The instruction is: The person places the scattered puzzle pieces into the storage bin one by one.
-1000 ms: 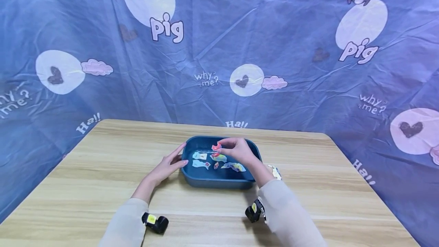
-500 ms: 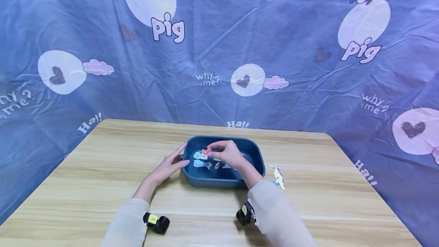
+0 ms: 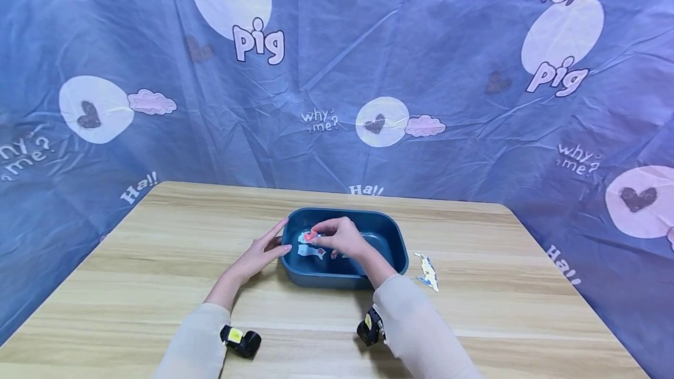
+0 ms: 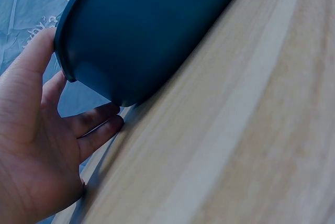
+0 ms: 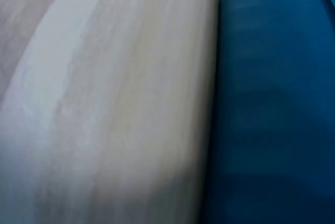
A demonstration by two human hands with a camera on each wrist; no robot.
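A dark blue rectangular basin (image 3: 332, 281) sits on the wooden table. My left hand (image 3: 258, 255) holds its left end, thumb and index finger at the rim; in the left wrist view this hand (image 4: 31, 130) has two lower fingers against the basin's outside. Inside the basin, my right hand (image 3: 344, 238) pinches a small red-pink piece (image 3: 310, 235) between thumb and fingertips. The piece is over a pale flat scrap at the left. Just in front lies another light blue, irregular scrap (image 3: 312, 251). My right hand hides part of the basin floor and other scraps.
A white, blue and yellow irregular scrap (image 3: 429, 272) lies on the wooden table (image 3: 500, 309), right of the basin. A blue printed cloth (image 3: 463, 162) hangs behind the table. In the right wrist view only table and basin wall (image 5: 277, 103) show.
My right hand has moved left inside the basin with the red-pink piece, then down over the pale scrap. The scrap on the table has come into fuller view. My left hand stays put.
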